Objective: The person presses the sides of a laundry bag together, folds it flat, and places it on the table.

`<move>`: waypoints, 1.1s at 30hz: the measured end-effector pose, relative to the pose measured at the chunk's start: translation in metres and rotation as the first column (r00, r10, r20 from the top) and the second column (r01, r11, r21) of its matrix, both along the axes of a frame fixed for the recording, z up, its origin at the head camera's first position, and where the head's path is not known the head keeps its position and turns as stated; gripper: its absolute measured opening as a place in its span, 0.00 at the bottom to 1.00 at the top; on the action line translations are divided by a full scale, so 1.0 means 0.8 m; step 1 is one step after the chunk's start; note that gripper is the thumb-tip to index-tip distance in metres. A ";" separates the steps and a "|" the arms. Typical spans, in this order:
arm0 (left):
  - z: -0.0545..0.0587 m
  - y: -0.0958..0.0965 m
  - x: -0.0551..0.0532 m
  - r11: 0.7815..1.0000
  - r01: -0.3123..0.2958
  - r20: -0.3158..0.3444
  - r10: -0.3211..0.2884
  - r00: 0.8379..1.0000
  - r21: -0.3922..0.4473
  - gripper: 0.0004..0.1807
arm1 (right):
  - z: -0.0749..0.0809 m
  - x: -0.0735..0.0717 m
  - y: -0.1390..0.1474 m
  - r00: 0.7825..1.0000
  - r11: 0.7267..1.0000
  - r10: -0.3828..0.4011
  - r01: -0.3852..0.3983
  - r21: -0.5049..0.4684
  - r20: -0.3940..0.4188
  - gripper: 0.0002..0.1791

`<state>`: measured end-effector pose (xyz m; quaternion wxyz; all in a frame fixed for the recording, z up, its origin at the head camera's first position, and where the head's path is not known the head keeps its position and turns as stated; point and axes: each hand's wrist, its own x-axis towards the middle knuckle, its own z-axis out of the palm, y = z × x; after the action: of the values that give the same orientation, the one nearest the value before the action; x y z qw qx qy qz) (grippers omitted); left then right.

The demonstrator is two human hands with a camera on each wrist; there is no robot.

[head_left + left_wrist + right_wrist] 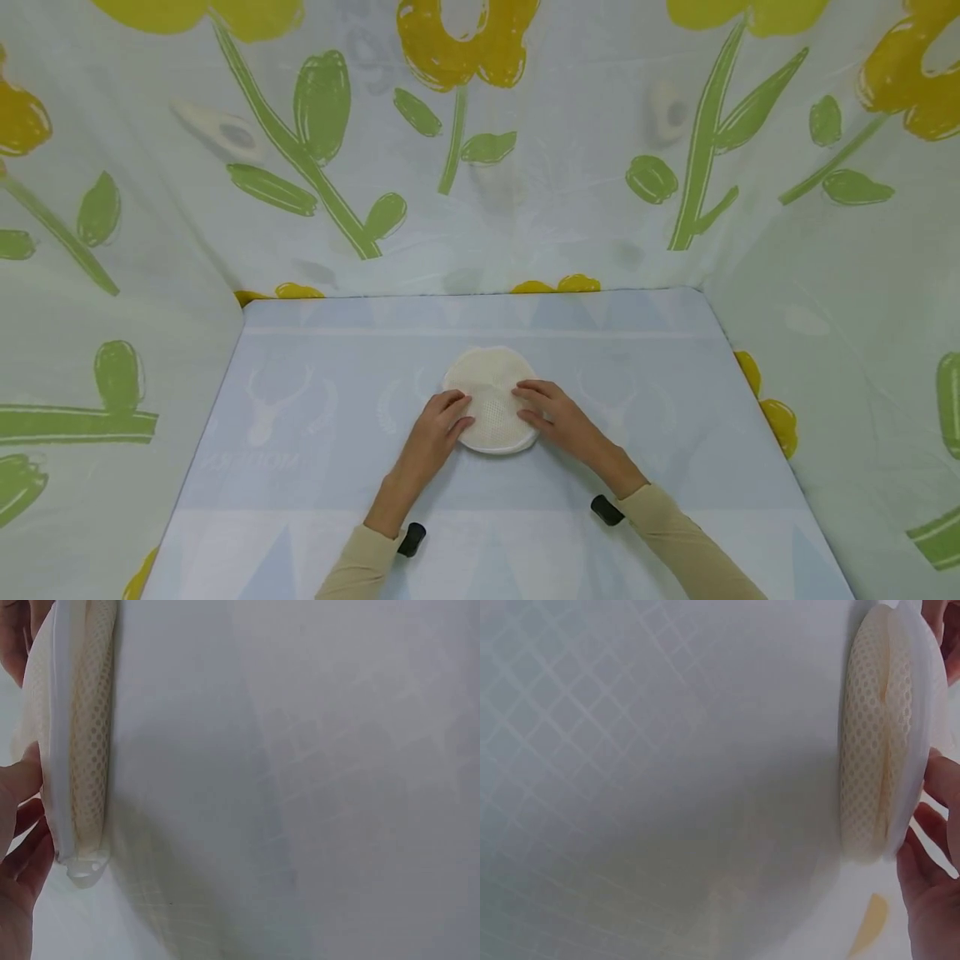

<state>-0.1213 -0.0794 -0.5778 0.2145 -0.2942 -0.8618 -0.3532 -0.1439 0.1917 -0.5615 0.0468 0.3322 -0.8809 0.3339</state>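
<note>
A round, cream mesh laundry bag (495, 412) with a smooth white band around its edge lies flat on the table, seen from above in the head view. My left hand (441, 429) rests its fingertips on the bag's left side. On the opposite side, my right hand (558, 421) touches the top with slightly bent fingers. From the left wrist, the bag's thick mesh side (91, 735) shows edge-on, with a small pale loop (86, 871) at one end. The right wrist view shows a seam along the mesh side (864, 742), fingers (922, 862) right at the rim.
The table (337, 467) has a pale blue and white cover with faint deer prints. Around it hang pale curtains (555, 208) with yellow flowers and green leaves. A black wrist device (412, 540) sits at the left cuff, another (607, 510) at the right.
</note>
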 end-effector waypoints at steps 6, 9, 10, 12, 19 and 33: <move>-0.006 0.000 -0.003 1.000 -0.001 0.007 0.001 1.000 -0.007 0.20 | -0.005 -0.004 -0.003 0.999 1.000 0.020 -0.020 0.008 -0.046 0.23; -0.009 -0.001 -0.004 1.000 0.000 0.020 0.000 1.000 -0.011 0.19 | -0.008 -0.004 -0.004 0.997 1.000 0.028 -0.028 0.014 -0.069 0.22; -0.010 -0.001 -0.005 1.000 0.001 0.024 -0.001 1.000 -0.013 0.19 | -0.009 -0.004 -0.004 0.997 0.999 0.031 -0.030 0.017 -0.076 0.22; -0.010 -0.003 -0.006 1.000 0.002 0.037 -0.001 0.999 -0.019 0.19 | -0.009 -0.005 -0.004 0.997 0.999 0.032 -0.031 0.027 -0.070 0.22; -0.008 -0.006 -0.011 1.000 0.020 0.063 -0.019 0.998 -0.016 0.20 | -0.003 -0.010 -0.003 0.999 0.998 0.040 -0.040 0.049 -0.002 0.22; 0.017 -0.010 -0.013 0.989 -0.093 0.093 0.082 0.992 0.117 0.11 | -0.001 -0.021 0.015 0.995 0.992 -0.044 0.033 -0.119 -0.092 0.15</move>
<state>-0.1320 -0.0876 -0.5642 0.2090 -0.2268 -0.8595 -0.4076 -0.1603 0.2035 -0.5624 0.1142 0.3270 -0.8629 0.3679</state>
